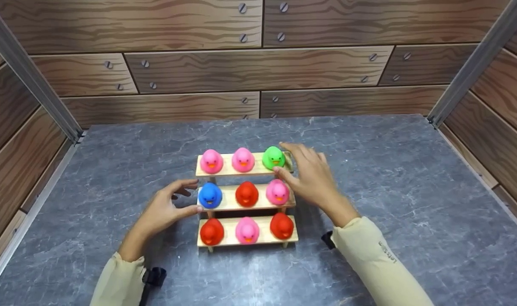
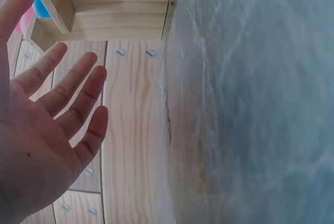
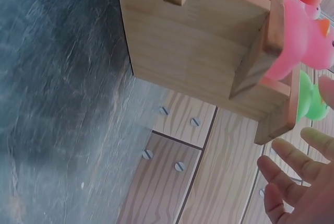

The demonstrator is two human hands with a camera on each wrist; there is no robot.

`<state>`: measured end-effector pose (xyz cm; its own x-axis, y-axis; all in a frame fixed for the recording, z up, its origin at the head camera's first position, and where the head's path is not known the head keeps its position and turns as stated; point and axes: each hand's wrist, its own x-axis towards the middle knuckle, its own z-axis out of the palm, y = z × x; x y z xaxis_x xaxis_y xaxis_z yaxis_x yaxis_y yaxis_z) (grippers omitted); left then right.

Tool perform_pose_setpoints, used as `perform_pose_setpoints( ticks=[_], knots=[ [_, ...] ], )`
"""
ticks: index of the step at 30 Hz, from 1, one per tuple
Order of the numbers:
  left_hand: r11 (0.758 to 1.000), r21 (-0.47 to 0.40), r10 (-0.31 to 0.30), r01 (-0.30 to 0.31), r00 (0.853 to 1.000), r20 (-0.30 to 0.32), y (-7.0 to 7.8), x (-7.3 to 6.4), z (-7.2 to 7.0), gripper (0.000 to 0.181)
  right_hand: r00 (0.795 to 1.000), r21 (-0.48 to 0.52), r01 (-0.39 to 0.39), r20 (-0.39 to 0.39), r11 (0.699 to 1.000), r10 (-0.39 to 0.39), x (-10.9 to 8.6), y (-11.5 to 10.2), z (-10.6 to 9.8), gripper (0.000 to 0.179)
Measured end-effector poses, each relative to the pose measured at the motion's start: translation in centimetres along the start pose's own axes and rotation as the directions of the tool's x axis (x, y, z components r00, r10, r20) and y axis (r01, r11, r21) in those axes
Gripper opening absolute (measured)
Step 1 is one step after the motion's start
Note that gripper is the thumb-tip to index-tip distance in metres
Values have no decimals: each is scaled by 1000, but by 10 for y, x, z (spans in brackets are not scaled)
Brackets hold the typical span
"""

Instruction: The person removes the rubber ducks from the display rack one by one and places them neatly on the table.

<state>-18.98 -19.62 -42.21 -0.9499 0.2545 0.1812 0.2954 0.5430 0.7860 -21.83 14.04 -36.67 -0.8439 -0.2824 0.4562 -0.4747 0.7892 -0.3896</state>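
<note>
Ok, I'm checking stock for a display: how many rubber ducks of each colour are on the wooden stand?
Pink ducks: 4
Red ducks: 3
Blue duck: 1
Green duck: 1
Total: 9

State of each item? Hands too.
Three-tier pale wooden stand: upright, loaded on every tier
Green toy duck: seated, top tier
Blue toy duck: seated, middle tier
Four pink toy ducks: seated across all tiers
Three red toy ducks: seated, middle and bottom tiers
Left hand: fingers apart, beside blue duck; contact unclear
Right hand: fingers apart, beside green duck; contact unclear
</note>
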Motion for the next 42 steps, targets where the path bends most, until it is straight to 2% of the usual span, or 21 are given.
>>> perform_pose_setpoints(
  ticks=[6, 14, 26, 34, 42],
  knots=[
    [1000, -26, 0, 1, 1000, 26, 1, 1, 1, 59, 1000, 8, -2, -28, 1000, 2, 2, -2, 3, 50],
    [998, -63, -2, 4, 999, 36, -1, -1, 1, 55, 1000, 15, -13, -24, 1000, 13, 2, -3, 5, 48],
    [998, -69, -6, 9, 999, 48, -4, -2, 1, 52, 999, 22, -13, -41, 1000, 13, 5, -7, 7, 43],
    [997, -74, -7, 10, 999, 47, -3, -1, 1, 51, 999, 30, -42, -32, 999, 43, 6, -7, 8, 42],
    [997, -80, 1, 3, 999, 48, -2, 0, 1, 51, 998, 67, -34, -54, 997, 38, 5, -4, 6, 41]
  ],
)
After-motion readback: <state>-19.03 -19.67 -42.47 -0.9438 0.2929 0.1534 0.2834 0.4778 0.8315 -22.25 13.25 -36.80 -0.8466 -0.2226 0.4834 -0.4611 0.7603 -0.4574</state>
